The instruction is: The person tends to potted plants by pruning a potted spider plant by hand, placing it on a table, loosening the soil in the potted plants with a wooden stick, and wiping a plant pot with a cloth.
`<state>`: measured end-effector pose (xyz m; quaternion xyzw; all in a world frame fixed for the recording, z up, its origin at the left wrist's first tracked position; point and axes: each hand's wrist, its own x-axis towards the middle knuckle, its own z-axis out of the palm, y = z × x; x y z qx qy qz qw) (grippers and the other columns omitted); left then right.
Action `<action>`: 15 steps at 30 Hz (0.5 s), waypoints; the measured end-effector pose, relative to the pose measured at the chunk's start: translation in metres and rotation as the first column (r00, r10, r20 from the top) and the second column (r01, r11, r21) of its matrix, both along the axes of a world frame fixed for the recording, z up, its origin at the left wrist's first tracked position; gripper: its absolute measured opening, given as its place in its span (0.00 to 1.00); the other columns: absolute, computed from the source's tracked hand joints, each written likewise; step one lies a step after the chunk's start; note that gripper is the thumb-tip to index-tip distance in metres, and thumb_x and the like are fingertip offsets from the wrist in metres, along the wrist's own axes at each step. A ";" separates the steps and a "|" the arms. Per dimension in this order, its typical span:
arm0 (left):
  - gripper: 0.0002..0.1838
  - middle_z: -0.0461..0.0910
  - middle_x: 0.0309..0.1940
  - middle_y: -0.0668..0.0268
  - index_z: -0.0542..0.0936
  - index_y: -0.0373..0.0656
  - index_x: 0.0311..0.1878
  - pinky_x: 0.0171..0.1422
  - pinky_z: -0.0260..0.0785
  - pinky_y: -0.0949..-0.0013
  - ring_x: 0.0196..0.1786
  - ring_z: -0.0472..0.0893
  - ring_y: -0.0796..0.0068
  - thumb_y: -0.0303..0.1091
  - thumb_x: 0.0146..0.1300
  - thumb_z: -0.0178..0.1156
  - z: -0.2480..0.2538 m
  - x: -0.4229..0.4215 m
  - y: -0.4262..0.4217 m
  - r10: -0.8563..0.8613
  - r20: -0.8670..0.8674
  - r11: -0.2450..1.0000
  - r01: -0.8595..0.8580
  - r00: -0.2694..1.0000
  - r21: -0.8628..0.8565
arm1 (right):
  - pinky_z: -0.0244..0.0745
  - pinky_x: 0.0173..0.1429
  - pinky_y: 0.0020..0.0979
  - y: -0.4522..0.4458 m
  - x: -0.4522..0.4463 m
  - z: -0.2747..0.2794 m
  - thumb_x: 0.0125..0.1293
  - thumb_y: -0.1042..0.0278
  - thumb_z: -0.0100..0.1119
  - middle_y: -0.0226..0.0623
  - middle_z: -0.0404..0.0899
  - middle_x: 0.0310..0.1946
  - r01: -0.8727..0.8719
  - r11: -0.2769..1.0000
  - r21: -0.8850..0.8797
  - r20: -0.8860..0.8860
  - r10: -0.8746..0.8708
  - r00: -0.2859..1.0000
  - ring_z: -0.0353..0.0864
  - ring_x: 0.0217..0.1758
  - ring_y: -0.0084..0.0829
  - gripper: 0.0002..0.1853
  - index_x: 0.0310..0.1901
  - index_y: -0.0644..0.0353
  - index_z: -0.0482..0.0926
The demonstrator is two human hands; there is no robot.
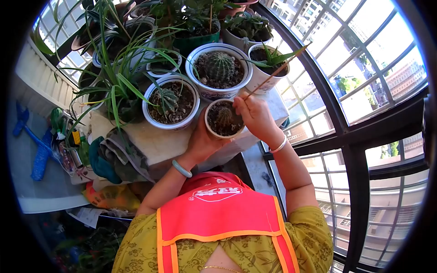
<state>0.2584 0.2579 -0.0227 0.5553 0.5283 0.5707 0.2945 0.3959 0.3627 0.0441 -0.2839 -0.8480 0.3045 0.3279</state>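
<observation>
A red apron [218,214] sits nearest me, bottom centre; mid-frame, my left grip [205,140] curls round a small potted cactus [224,117], my right grip [256,116] pinching a thin stick [267,79].

Grey cloth [122,157] near a long-leaved plant [119,91], orange-yellow bag [111,196], barred window [349,152] at right

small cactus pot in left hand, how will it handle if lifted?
Small pot: probably heavy for its size, given the soil inside. Its even, round rim suggests it's stiff. Tilting could spill soil, since the top is open.
</observation>
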 end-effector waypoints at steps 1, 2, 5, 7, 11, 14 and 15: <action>0.49 0.66 0.59 0.58 0.55 0.42 0.65 0.65 0.61 0.64 0.62 0.68 0.63 0.28 0.39 0.74 -0.005 -0.002 0.002 -0.019 0.016 1.000 0.019 1.000 0.000 | 0.70 0.28 0.26 -0.002 0.005 0.001 0.70 0.66 0.47 0.35 0.76 0.19 -0.021 0.999 0.040 -0.004 0.022 1.000 0.76 0.22 0.26 0.13 0.32 0.66 0.75; 0.49 0.65 0.59 0.59 0.55 0.42 0.65 0.65 0.61 0.64 0.62 0.68 0.63 0.28 0.39 0.74 -0.008 -0.004 0.003 -0.036 0.035 0.999 0.036 0.999 -0.003 | 0.70 0.28 0.26 -0.006 0.009 0.005 0.70 0.66 0.47 0.35 0.76 0.19 -0.027 0.999 0.043 -0.002 0.027 1.000 0.76 0.22 0.26 0.13 0.32 0.66 0.75; 0.50 0.65 0.59 0.59 0.54 0.42 0.65 0.66 0.60 0.63 0.63 0.67 0.65 0.27 0.39 0.73 -0.004 -0.014 0.007 -0.171 0.054 0.985 0.173 0.984 -0.025 | 0.72 0.31 0.33 -0.011 0.021 0.019 0.67 0.69 0.51 0.45 0.76 0.22 0.000 0.996 -0.088 -0.050 -0.004 0.999 0.78 0.24 0.41 0.10 0.32 0.67 0.74; 0.50 0.65 0.60 0.60 0.53 0.41 0.66 0.67 0.59 0.63 0.63 0.66 0.65 0.27 0.40 0.73 0.003 -0.017 0.006 -0.194 0.063 0.978 0.198 0.979 -0.067 | 0.71 0.31 0.31 -0.011 0.025 0.026 0.68 0.69 0.50 0.41 0.76 0.21 0.053 0.991 -0.122 -0.060 -0.061 0.996 0.78 0.24 0.37 0.10 0.33 0.67 0.74; 0.53 0.61 0.63 0.56 0.48 0.39 0.68 0.68 0.57 0.62 0.65 0.64 0.64 0.28 0.42 0.72 -0.013 0.000 -0.006 -0.071 0.268 0.993 0.093 0.961 -0.069 | 0.71 0.31 0.29 -0.008 0.019 0.030 0.68 0.69 0.49 0.38 0.76 0.21 0.078 0.992 -0.100 -0.152 -0.093 0.984 0.77 0.24 0.32 0.10 0.33 0.67 0.74; 0.57 0.54 0.65 0.51 0.41 0.39 0.70 0.68 0.56 0.62 0.66 0.61 0.61 0.27 0.43 0.72 -0.013 0.026 -0.029 0.124 0.033 0.992 -0.123 0.992 -0.030 | 0.71 0.32 0.33 -0.003 0.011 0.011 0.68 0.68 0.49 0.42 0.76 0.22 -0.010 0.993 -0.114 -0.163 -0.009 0.987 0.78 0.26 0.38 0.10 0.33 0.66 0.74; 0.60 0.50 0.66 0.49 0.37 0.40 0.71 0.68 0.56 0.62 0.67 0.59 0.59 0.26 0.43 0.72 -0.006 0.034 -0.031 0.211 -0.094 0.977 -0.212 0.973 -0.003 | 0.71 0.33 0.35 -0.003 0.010 0.002 0.68 0.67 0.49 0.44 0.76 0.23 -0.027 0.995 -0.096 -0.102 0.017 0.995 0.77 0.28 0.42 0.10 0.33 0.66 0.73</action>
